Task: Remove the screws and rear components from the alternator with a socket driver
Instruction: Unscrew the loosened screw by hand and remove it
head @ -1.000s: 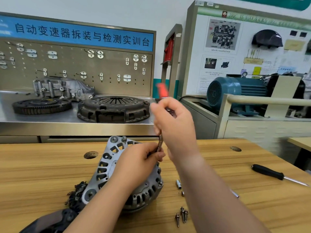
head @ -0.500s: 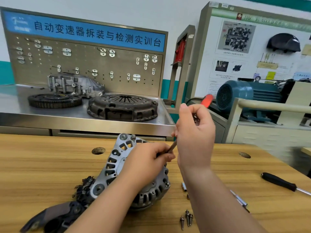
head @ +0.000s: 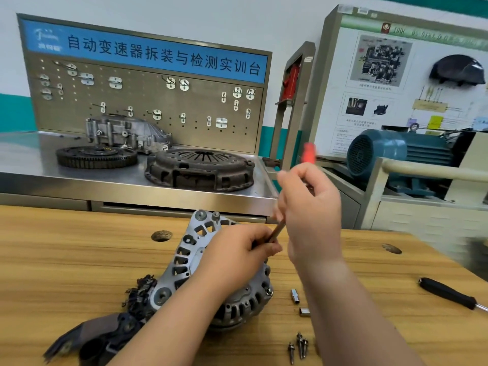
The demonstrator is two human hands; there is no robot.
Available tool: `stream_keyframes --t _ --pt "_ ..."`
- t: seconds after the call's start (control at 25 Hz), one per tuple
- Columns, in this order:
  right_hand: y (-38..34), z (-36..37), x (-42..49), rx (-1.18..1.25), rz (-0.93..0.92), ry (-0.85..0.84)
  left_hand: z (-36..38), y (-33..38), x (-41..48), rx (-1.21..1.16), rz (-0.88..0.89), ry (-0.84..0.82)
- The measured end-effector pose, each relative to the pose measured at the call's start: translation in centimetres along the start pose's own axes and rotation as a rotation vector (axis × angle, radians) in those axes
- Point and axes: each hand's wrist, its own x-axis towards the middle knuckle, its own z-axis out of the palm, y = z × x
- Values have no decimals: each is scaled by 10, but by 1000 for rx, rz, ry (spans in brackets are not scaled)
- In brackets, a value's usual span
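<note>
My right hand [head: 311,215] gripped the tilted, red-ended driver [head: 308,154], and my left hand [head: 237,256] pinched its shaft over the alternator [head: 188,250] lying on the wooden table [head: 66,260]. Loose screws [head: 299,344] and two small sockets [head: 295,296] lay just right of the alternator. A black screwdriver [head: 446,292] sat well apart, and my left forearm hid much of the alternator.

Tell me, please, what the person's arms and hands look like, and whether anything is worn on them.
The left hand and right hand are bare: no gloves, and no rings show. The left forearm and right forearm are bare too, with no sleeve, watch or bracelet in view down to the frame's edge.
</note>
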Motion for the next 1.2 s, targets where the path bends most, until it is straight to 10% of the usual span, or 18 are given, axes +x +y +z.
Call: stream_keyframes --t 0.12,0.36,0.52,0.76,0.92,1.12,1.2 --pt "-16 -7 9 272 201 -616 -3 -1 -1 58 -6 -14" --pt "1 -1 -3 -108 -24 109 2 1 1 6 -15 4" --pt "-17 -12 9 193 189 -629 -3 -2 -1 -31 -17 -15" --pt "0 -2 -2 -113 -33 112 0 4 1 42 -27 -15" --pt "-21 -9 8 113 180 -624 -4 2 -2 35 -15 -28" --pt "-1 8 -5 -83 -6 203 1 3 1 55 5 -17" --pt "2 4 -5 -142 -38 163 2 2 1 19 -4 -14"
